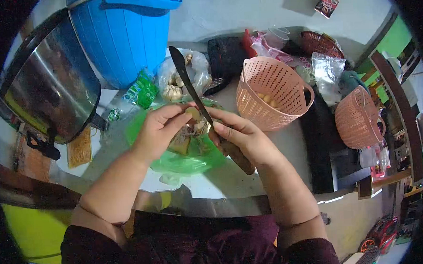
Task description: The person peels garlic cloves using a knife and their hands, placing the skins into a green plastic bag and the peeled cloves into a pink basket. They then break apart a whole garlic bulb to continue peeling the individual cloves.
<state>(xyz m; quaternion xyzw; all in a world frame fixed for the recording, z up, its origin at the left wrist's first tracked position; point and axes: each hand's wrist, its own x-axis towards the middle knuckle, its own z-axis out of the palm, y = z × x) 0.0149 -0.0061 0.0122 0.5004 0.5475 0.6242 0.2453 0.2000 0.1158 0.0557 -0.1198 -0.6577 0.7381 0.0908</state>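
Here, at the centre of the frame, the person's left hand (pixel 157 129) pinches a small pale peeled garlic clove (pixel 192 113) between thumb and fingertips, its fingers closed snugly round it. The right hand (pixel 242 137) is wrapped tight about the brown wooden handle of a long dark-bladed kitchen knife (pixel 188 83), whose blade slants up and to the left, its tip reaching toward the upper middle of the frame. The blade's edge lies right against the clove, just beside the left fingertips.

Beneath both hands lies a crumpled green plastic bag (pixel 184 161) on the pale grey counter (pixel 232 180), with papery brownish peelings (pixel 186 138) heaped on it, directly under the clove. Just above the hands sits a clear plastic bag of whole garlic bulbs (pixel 171 84). To the right of the knife stands a round pink perforated plastic basket (pixel 272 92) with a few small pale pieces inside; a second similar pink basket (pixel 359 118) rests farther right. In the upper left of the frame are a tall blue plastic bin (pixel 127 39) and, left of it, a shiny steel pot with black handles (pixel 49 82).
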